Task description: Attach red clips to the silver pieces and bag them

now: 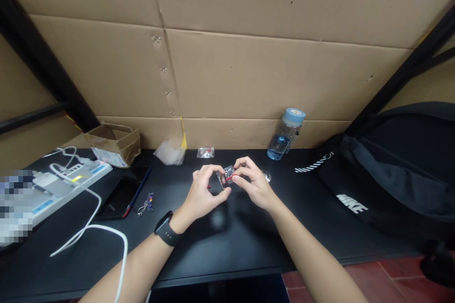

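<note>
Between both hands, just above the desk, is a small clear plastic packet with a red cord and a dark round piece showing; its exact contents are too small to make out. My left hand, with a black watch on the wrist, pinches the packet's left side. On the other side, the fingertips of my right hand are closed on its right edge, by the red cord. A similar flat clear packet lies behind the hands. Partly hidden behind my right hand is a small shiny round thing.
The black desk bears a crumpled clear bag, an open cardboard box, a power strip, white cables, a dark tablet and a keychain. A water bottle and black backpack stand right.
</note>
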Demonstrator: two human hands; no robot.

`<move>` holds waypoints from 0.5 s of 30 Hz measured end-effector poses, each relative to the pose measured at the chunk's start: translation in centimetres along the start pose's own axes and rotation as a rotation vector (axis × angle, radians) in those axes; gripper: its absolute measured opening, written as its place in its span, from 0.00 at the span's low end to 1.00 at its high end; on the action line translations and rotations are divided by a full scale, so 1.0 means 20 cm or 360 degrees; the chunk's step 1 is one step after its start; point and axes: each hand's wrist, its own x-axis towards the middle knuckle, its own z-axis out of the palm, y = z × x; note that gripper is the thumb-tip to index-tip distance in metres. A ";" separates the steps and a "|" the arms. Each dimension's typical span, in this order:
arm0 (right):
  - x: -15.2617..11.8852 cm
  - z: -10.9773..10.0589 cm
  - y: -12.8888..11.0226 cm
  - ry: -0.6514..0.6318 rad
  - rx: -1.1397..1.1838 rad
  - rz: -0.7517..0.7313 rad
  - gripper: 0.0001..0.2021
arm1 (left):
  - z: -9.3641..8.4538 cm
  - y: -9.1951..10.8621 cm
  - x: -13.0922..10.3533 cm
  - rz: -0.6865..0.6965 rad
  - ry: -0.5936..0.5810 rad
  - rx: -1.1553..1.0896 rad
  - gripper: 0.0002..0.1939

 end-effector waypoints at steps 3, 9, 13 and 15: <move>0.01 -0.08 0.03 0.0043 -0.0218 -0.0040 0.09 | 0.01 0.00 -0.01 0.0027 -0.0143 0.0041 0.26; 0.01 -0.34 0.28 0.0544 -0.0811 0.0072 0.10 | 0.00 -0.05 -0.02 0.0140 -0.0223 0.0247 0.27; -0.01 -0.45 0.42 0.0546 -0.1021 0.0238 0.11 | -0.01 -0.07 -0.02 0.0125 -0.0137 0.0267 0.18; -0.02 -0.45 0.43 0.0488 -0.1017 0.0267 0.11 | -0.02 -0.07 -0.01 0.0109 -0.0099 0.0261 0.16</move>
